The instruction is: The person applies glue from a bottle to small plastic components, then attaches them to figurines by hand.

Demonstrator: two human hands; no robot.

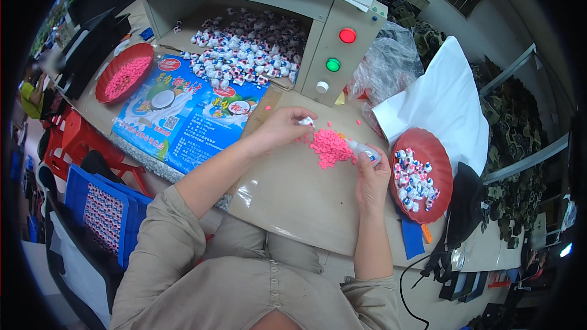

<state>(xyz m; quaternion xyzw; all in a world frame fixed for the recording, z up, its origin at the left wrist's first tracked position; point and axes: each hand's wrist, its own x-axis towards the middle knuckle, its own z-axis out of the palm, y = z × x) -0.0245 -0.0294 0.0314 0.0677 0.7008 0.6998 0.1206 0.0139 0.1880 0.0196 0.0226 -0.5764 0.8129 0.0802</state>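
Note:
Pinched between the fingertips of my left hand (282, 128) is a small white figurine (307, 121) with dark marks. My right hand (372, 184) is closed round a small whitish squeeze bottle (365, 151), its narrow tip pointing left over the pink pieces. Those flat pink pieces (330, 148) lie heaped on the tabletop (293, 198) between my two hands, with a few strays around the heap. To the right of my right hand, a red scalloped bowl (444, 174) holds several white, blue and pink figurines (414, 180).
A grey box-like machine (318, 43) with coloured buttons stands at the back, figurines (244, 55) heaped in its opening. Printed blue cardboard (183, 107) lies left, beside a red bowl (101, 88) of pink pieces. Blue trays (131, 201) stand lower left; white sheeting (437, 98) lies right.

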